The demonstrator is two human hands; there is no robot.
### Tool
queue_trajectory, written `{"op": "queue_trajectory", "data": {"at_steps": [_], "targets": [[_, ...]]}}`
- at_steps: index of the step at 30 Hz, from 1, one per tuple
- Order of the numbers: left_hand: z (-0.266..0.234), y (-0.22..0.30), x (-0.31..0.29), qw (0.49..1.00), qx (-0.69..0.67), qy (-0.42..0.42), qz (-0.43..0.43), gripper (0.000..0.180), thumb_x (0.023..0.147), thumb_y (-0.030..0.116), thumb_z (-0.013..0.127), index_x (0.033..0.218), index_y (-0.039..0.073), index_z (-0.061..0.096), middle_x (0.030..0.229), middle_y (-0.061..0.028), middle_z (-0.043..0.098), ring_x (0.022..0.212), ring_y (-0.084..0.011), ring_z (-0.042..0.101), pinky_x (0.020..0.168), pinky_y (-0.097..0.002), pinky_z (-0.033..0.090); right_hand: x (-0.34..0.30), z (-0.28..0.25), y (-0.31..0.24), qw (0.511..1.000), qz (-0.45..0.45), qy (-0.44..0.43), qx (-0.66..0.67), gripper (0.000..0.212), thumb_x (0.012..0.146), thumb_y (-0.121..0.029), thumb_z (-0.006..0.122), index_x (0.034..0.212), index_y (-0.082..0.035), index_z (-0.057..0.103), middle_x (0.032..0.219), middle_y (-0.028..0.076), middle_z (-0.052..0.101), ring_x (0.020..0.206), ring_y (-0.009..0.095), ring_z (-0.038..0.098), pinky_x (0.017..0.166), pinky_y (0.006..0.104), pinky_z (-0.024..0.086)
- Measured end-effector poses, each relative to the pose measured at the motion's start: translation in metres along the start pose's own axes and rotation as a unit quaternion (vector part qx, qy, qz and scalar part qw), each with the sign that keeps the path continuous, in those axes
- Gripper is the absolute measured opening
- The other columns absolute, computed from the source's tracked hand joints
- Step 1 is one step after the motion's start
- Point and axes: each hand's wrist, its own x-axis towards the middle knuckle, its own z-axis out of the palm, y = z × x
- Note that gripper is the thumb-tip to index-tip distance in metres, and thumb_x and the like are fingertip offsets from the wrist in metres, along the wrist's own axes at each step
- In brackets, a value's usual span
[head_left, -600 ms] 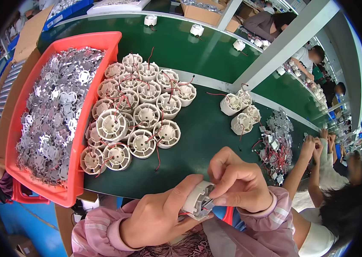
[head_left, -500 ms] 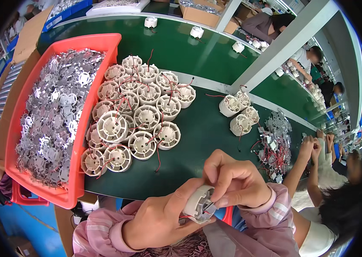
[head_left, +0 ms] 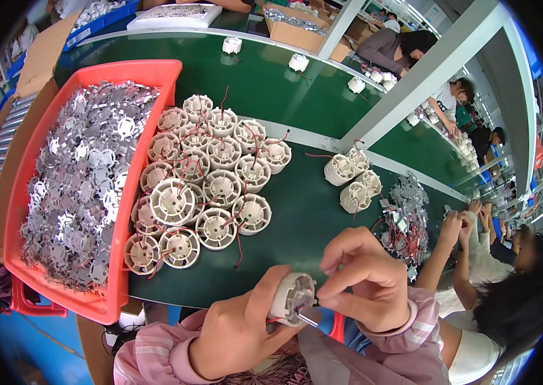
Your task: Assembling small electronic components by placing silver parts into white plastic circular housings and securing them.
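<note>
My left hand (head_left: 236, 330) grips a round cream-white plastic housing (head_left: 289, 296), its thumb and fingers wrapped round the rim. The open face of the housing tilts toward my right hand, and grey metal shows inside. At its lower edge a shiny metal piece (head_left: 308, 318) sticks out, and a bit of red wire shows by my left fingers. Just right of the housing is my right hand (head_left: 371, 282), its thumb and forefinger tips pinched together. Whatever lies between those tips, if anything, is too small to make out.
Left, a red bin (head_left: 120, 256) holds many flat metal plates. Beside it cluster several white housings (head_left: 217, 228) with red wires; a smaller group (head_left: 355, 197) stands farther right. Near a co-worker's arms (head_left: 441, 253) lies a heap of wired parts (head_left: 406, 221). A white post (head_left: 413, 83) rises behind.
The housing has turned in my left hand, and its open face shows more. My right fingertips have drawn back slightly from it. The whole view has shifted a little.
</note>
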Motion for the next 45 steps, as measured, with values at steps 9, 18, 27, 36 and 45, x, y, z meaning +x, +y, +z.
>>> {"op": "queue_trajectory", "data": {"at_steps": [9, 18, 27, 36, 45], "targets": [[0.004, -0.002, 0.005, 0.997, -0.050, 0.061, 0.007, 0.074, 0.068, 0.023, 0.086, 0.125, -0.003, 0.045, 0.089, -0.0154, 0.068, 0.077, -0.0218, 0.071, 0.066, -0.0303, 0.057, 0.010, -0.002, -0.002, 0.973, -0.095, 0.021, -0.211, 0.031, 0.076, 0.002, 0.069, 0.107, 0.000, 0.067, 0.109, 0.020, 0.059, 0.081, 0.025, 0.063, 0.066, 0.0305, 0.052], [0.011, -0.023, 0.016, 0.988, -0.147, 0.032, -0.023, 0.074, 0.072, 0.009, 0.082, 0.130, -0.006, 0.039, 0.100, -0.0143, 0.067, 0.083, -0.0188, 0.069, 0.070, -0.0265, 0.054, 0.041, -0.017, -0.019, 0.956, -0.053, -0.132, -0.256, 0.055, 0.071, -0.010, 0.075, 0.121, 0.000, 0.057, 0.117, 0.018, 0.057, 0.086, 0.030, 0.065, 0.067, 0.0356, 0.057], [0.019, -0.041, 0.025, 0.975, -0.129, 0.178, 0.000, 0.065, 0.077, 0.006, 0.074, 0.132, -0.005, 0.041, 0.108, -0.0173, 0.058, 0.089, -0.0269, 0.060, 0.070, -0.0330, 0.053, 0.133, -0.065, 0.014, 0.949, -0.035, -0.035, -0.312, 0.045, 0.073, -0.015, 0.074, 0.112, -0.003, 0.055, 0.103, 0.014, 0.054, 0.085, 0.030, 0.061, 0.066, 0.0346, 0.055], [0.008, -0.051, 0.026, 0.960, -0.020, 0.210, 0.182, 0.036, 0.079, -0.005, 0.061, 0.114, -0.004, 0.055, 0.108, -0.0216, 0.056, 0.089, -0.0335, 0.060, 0.075, -0.0381, 0.052, 0.202, -0.178, 0.190, 0.756, 0.324, -0.003, -0.569, 0.053, 0.077, -0.024, 0.064, 0.121, 0.003, 0.052, 0.122, 0.028, 0.052, 0.099, 0.043, 0.061, 0.087, 0.0439, 0.050], [0.000, -0.052, 0.019, 0.960, -0.084, 0.198, 0.178, 0.026, 0.079, -0.009, 0.059, 0.104, -0.003, 0.057, 0.096, -0.0192, 0.057, 0.080, -0.0323, 0.061, 0.070, -0.0372, 0.052, 0.292, -0.213, 0.217, 0.834, 0.274, 0.028, -0.479, 0.065, 0.082, -0.040, 0.060, 0.130, 0.003, 0.051, 0.132, 0.025, 0.052, 0.121, 0.037, 0.052, 0.101, 0.0402, 0.042]]}}
